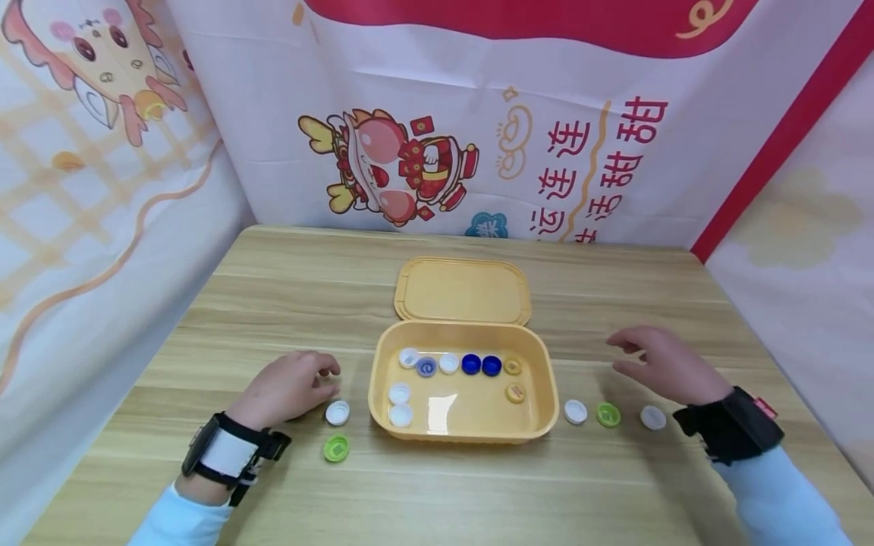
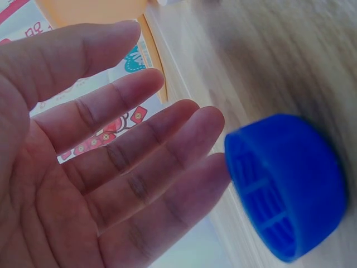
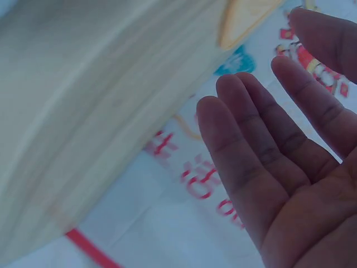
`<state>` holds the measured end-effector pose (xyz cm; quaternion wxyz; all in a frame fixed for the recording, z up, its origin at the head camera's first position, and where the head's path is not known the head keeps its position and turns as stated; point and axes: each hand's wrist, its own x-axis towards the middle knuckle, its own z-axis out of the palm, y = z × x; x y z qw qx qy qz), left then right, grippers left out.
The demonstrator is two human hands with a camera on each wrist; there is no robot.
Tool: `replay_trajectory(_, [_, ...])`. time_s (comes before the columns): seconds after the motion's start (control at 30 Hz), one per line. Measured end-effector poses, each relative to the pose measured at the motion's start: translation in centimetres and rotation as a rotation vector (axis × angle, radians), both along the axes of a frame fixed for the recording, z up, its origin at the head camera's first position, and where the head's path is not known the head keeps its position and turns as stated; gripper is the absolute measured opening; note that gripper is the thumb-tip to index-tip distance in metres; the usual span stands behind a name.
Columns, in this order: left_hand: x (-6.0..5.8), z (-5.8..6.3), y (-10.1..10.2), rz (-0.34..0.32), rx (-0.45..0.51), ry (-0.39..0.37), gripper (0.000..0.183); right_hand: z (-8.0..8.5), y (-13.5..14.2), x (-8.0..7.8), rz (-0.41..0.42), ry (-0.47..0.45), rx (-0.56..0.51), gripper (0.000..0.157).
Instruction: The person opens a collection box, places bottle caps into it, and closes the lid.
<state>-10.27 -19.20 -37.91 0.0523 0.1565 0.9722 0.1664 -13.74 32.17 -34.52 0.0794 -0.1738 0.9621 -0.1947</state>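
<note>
My left hand (image 1: pixel 287 385) hovers over the table left of the yellow box, its fingers loosely bent and holding nothing. In the left wrist view a blue bottle cap (image 2: pixel 290 187) stands by the little fingertip; the hand hides it from the head view. Near that hand lie a white cap (image 1: pixel 337 412) and a green cap (image 1: pixel 336 448). To the right of the box, my right hand (image 1: pixel 672 365) is above the table with nothing in its relaxed fingers. Closest to it are a white cap (image 1: pixel 653 417), a green cap (image 1: pixel 608 414) and another white cap (image 1: pixel 575 412).
The yellow box (image 1: pixel 464 437) sits mid-table, its lid (image 1: pixel 463 290) flat behind it. Inside are several white caps (image 1: pixel 400 415), dark blue caps (image 1: pixel 492 365), a light blue cap (image 1: pixel 426 367) and yellow caps (image 1: pixel 515 393). A printed cloth (image 1: pixel 423 68) rises behind the table.
</note>
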Motion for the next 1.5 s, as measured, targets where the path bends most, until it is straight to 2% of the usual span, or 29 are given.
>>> replay_trajectory(0.2, [0.1,-0.1,-0.2,0.000,-0.003,0.013,0.017,-1.6,2.2,1.3,-0.038,-0.002,0.004,0.033])
replay_trajectory(0.37, [0.0,-0.1,-0.1,0.007,-0.007,0.011,0.017,-2.9,3.4,2.3,-0.087,-0.091,0.006,0.035])
replay_trajectory(0.73, [-0.3,-0.1,-0.2,0.002,-0.006,-0.003,0.018,-5.1,3.7,3.1,-0.119,-0.184,-0.003,0.028])
replay_trajectory(1.1, [-0.3,-0.1,-0.3,0.004,-0.006,-0.003,0.017,-4.8,3.6,3.0,-0.152,-0.239,-0.017,0.015])
replay_trajectory(1.3, [-0.1,0.1,-0.4,0.006,-0.002,0.001,0.018,-4.0,2.8,2.4,-0.093,-0.146,0.010,0.015])
replay_trajectory(1.5, [0.0,0.1,-0.4,0.008,-0.008,0.009,0.018,-2.5,1.1,1.5,-0.016,-0.047,0.026,0.017])
